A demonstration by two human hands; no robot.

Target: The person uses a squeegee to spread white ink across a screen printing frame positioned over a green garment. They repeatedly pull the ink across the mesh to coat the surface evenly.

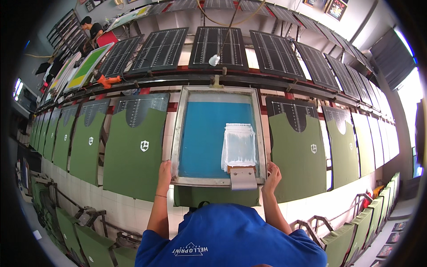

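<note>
Screen frame: between my hands, long axis pointing away
Left hand: gripping its near-left edge
Right hand: gripping its near-right edge

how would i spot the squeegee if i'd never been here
Find the pale-framed screen with blue mesh, between the person's left hand and right hand. Toward its right side is a white smeared patch; the squeegee lies just below that, across the frame's near edge. It's the flat grey metal piece with an orange-brown strip, the only one on the screen.
</note>
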